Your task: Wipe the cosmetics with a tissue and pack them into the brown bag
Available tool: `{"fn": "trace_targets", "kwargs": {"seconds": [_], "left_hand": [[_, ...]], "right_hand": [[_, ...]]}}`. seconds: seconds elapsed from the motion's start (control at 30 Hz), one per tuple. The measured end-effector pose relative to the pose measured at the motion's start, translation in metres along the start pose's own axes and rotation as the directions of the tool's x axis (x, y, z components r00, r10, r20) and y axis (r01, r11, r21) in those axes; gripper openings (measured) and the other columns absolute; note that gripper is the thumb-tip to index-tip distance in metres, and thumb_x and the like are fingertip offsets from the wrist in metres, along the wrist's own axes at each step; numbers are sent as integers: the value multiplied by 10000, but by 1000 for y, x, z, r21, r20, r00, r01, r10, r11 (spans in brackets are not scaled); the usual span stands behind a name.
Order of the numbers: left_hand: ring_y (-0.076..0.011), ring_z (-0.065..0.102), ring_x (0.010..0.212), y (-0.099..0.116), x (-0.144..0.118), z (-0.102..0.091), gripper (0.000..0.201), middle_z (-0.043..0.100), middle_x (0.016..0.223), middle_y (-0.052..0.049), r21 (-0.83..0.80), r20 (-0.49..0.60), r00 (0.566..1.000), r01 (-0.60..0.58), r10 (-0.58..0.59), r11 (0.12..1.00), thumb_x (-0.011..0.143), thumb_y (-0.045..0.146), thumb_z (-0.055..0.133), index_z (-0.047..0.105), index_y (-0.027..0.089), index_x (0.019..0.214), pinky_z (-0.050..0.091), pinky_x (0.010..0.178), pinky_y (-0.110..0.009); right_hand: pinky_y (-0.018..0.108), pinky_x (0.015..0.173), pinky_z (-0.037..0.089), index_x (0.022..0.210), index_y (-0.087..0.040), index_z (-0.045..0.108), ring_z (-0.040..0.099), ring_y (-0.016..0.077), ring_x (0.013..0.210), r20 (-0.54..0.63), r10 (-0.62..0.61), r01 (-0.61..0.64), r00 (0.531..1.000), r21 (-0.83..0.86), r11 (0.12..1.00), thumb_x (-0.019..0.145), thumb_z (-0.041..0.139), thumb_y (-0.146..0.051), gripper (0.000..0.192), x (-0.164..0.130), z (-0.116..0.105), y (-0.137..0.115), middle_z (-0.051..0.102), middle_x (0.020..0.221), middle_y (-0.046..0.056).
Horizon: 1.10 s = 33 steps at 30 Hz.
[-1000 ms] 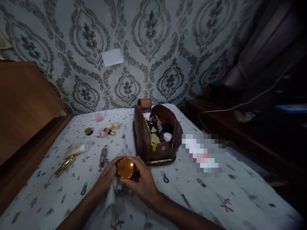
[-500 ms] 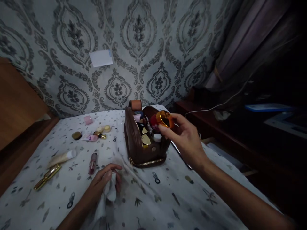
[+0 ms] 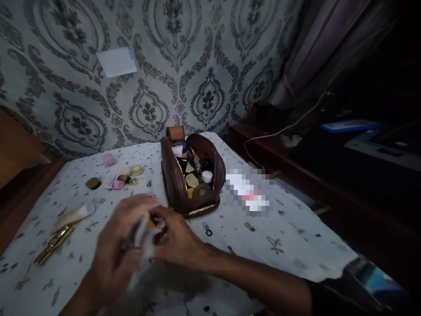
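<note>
Behind hands, both gripping white cloth (image 3: 143, 239): open brown pouch (image 3: 184, 184), scattered cosmetics (image 3: 113, 182) left.

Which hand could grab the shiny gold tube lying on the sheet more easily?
Probably the left hand. The shiny gold tube lies on the white patterned sheet at that side, with nothing between them. The right hand is farther and would have to cross over. Both hands clutch a white cloth.
</note>
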<state>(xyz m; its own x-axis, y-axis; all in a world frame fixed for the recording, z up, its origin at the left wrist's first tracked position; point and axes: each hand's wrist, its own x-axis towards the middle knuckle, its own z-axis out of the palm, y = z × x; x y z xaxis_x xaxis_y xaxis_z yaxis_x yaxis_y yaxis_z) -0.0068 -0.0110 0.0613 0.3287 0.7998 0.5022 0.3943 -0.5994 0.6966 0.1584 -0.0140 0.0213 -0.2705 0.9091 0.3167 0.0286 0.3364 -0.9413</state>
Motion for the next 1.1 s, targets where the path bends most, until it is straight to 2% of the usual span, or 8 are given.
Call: {"fn": "trace_targets", "kwargs": {"seconds": [0.07, 0.13, 0.3, 0.5, 0.57, 0.7, 0.87, 1.1], "left_hand": [[-310, 610, 1166, -2, 2, 11, 348, 700, 1207, -66, 101, 174, 961, -235, 215, 967, 834, 352, 623, 704, 303, 1168, 430, 1046, -450], [-278, 634, 1142, -7, 4, 18, 339, 709, 1200, -66, 127, 261, 937, -273, 234, 953, 868, 257, 580, 708, 292, 1180, 460, 1019, -407], [-271, 662, 1083, -24, 10, 17, 327, 730, 1143, -89, -30, 225, 963, 158, -147, 987, 928, 366, 489, 761, 224, 1042, 522, 951, -378], [-284, 690, 991, -37, 5, 18, 377, 748, 1073, -96, -323, 134, 871, 489, -472, 810, 770, 437, 654, 701, 178, 1040, 553, 876, -368], [-283, 678, 1017, -40, -2, 23, 443, 737, 1110, -84, -335, 69, 875, 473, -479, 815, 719, 413, 699, 660, 189, 1099, 547, 887, -366], [-268, 609, 1148, -41, -12, 31, 388, 687, 1208, -70, -138, -75, 907, 401, -413, 906, 896, 467, 479, 651, 209, 1129, 463, 1016, -393], [-289, 500, 1298, -43, -19, 32, 504, 579, 1380, -96, -46, -25, 969, 246, -248, 968, 899, 464, 501, 532, 195, 1324, 375, 1101, -409], [-278, 568, 1161, -49, -21, 32, 430, 650, 1203, -102, -60, -6, 960, 278, -279, 959, 854, 438, 557, 563, 169, 1190, 444, 1000, -384]], "right_hand": [[344, 906, 520, 1064, -193, 680, 652, 225, 979, 24, -78, 75, 997, 122, 990, 693, 713, -256, 378, 3, 6, 14, 707, 1047, 53], [338, 934, 510, 1030, -189, 706, 650, 229, 1015, 35, -118, 108, 992, 201, 974, 701, 657, -208, 333, 4, 8, 24, 711, 1054, 47], [329, 897, 513, 1068, -170, 689, 655, 221, 977, -13, -24, 27, 1000, 239, 971, 618, 768, -229, 460, 1, 5, 35, 709, 1030, 29], [337, 897, 514, 981, -180, 677, 661, 208, 947, 80, 181, -197, 980, 491, 848, 532, 881, -321, 514, -4, 8, 29, 689, 968, 19], [351, 914, 512, 989, -185, 663, 673, 205, 938, 159, 254, -299, 954, 589, 751, 526, 890, -337, 538, -5, 9, 30, 692, 953, 12], [327, 925, 502, 1019, -208, 618, 673, 166, 916, 79, 376, -326, 923, 680, 656, 502, 916, -371, 619, -3, 10, 39, 694, 987, -2], [271, 704, 549, 905, -215, 551, 645, 119, 718, 97, 409, -331, 907, 764, 553, 509, 919, -428, 581, -4, 12, 46, 675, 865, -34], [256, 742, 561, 991, -189, 644, 636, 135, 866, 144, 400, -354, 905, 776, 522, 552, 911, -383, 549, -7, 16, 52, 645, 958, -3]]}}
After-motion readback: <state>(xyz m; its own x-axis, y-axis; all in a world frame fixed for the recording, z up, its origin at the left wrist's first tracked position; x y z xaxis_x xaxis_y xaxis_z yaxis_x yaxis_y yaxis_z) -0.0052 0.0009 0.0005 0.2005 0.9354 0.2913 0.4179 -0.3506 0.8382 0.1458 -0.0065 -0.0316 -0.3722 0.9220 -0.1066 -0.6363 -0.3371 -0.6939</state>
